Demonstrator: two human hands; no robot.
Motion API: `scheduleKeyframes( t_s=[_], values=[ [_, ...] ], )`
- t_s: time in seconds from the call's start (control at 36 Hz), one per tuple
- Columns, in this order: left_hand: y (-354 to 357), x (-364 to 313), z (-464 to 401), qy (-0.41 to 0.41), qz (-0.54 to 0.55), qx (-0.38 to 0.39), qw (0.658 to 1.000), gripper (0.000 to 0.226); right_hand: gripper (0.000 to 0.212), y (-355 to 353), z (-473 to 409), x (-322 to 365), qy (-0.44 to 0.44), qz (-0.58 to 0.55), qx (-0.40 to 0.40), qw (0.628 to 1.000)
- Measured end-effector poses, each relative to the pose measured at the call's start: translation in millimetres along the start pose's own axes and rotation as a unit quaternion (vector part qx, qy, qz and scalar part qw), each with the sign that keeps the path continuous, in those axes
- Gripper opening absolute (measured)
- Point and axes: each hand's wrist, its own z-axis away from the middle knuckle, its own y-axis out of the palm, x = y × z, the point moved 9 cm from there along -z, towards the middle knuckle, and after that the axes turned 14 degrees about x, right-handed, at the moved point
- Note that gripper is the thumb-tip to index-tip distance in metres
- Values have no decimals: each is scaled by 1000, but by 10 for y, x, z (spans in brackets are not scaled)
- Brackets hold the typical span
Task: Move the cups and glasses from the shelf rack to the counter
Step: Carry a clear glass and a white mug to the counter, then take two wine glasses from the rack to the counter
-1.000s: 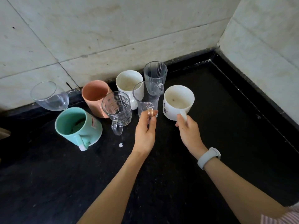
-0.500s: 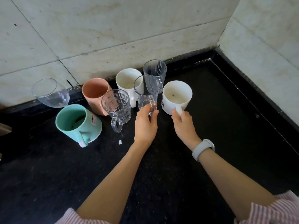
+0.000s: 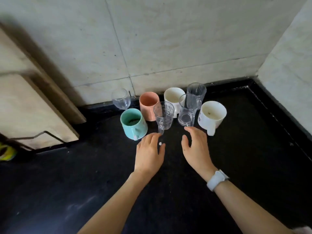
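Head view: seven vessels clustered on black counter [image 3: 236, 166] at the far wall. Far row, left to right: stemless glass [image 3: 120, 98], pink cup [image 3: 149, 105], white cup [image 3: 173, 98], ribbed glass [image 3: 196, 93]. Near row: teal mug [image 3: 133, 123], handle toward camera; patterned glass mug [image 3: 164, 115]; plain glass mug [image 3: 186, 110]; white mug [image 3: 211, 115] at right, brown specks inside. All upright, packed close. Left hand [image 3: 149, 154] and right hand [image 3: 196, 147] hover just near of the glass mugs, fingers spread loose, holding nothing. White watch [image 3: 217, 179] on right wrist.
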Motion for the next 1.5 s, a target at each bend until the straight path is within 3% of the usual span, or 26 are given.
scheduleKeyframes(
  t_s=[0.14,0.33,0.53,0.72,0.81,1.0,1.11,1.28,1.5],
  values=[
    [-724,780,919,-101,-92,-44,990,37,36,761,263,1076,-120,58,157,979],
    [-1599,1828,3170,-311,-123,-124,934,41,39,1885,1512,2719,-302,127,312,892],
    [-1903,2052,6201,-479,-99,-223,843,40,38,2674,3754,4047,-464,161,423,761],
    [-1770,1686,9041,-624,-77,-309,714,37,39,3107,6173,5043,-599,140,478,627],
    [-1710,1469,9852,-659,-77,-337,669,37,39,3204,6954,5274,-637,134,493,577],
    [-1302,876,11867,-755,-41,-407,511,37,36,3369,9018,5696,-714,94,531,447],
    [-1094,706,12661,-770,-19,-450,452,33,37,3527,9897,5844,-730,86,553,392],
    [-1042,765,13677,-784,-12,-475,399,32,37,3872,11056,6183,-743,62,578,330],
    [-1443,1241,14990,-787,-16,-482,385,35,38,4425,12329,6967,-753,50,578,312]
  ],
)
